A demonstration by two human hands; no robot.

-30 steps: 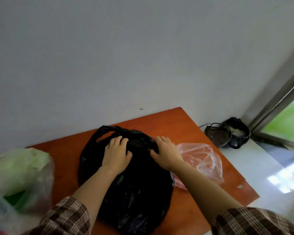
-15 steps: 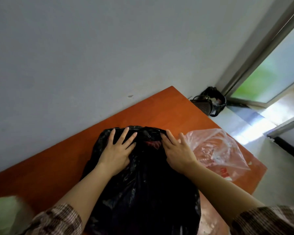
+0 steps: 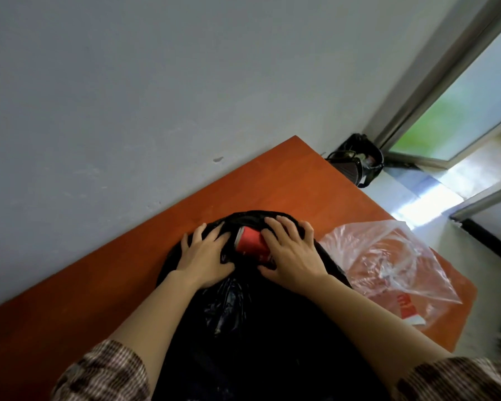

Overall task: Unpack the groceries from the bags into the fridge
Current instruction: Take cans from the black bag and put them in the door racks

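A black plastic bag (image 3: 252, 328) lies on the orange table (image 3: 104, 279) in front of me. Its far end is pulled apart, and a red drink can (image 3: 250, 243) shows in the opening, lying on its side. My left hand (image 3: 204, 257) presses the bag's rim on the left of the can, fingers spread over the plastic. My right hand (image 3: 291, 254) holds the rim on the right, its fingers touching the can's side. The rest of the bag's contents is hidden.
A clear pinkish plastic bag (image 3: 388, 267) with red print lies on the table's right end. A grey wall runs behind the table. On the floor to the right stands a black basket (image 3: 359, 163) near a glass door (image 3: 457, 105).
Both hands have spread the black bag's mouth wider, and the red can has come into sight. My view has swung right; the green bag at the left is out of frame.
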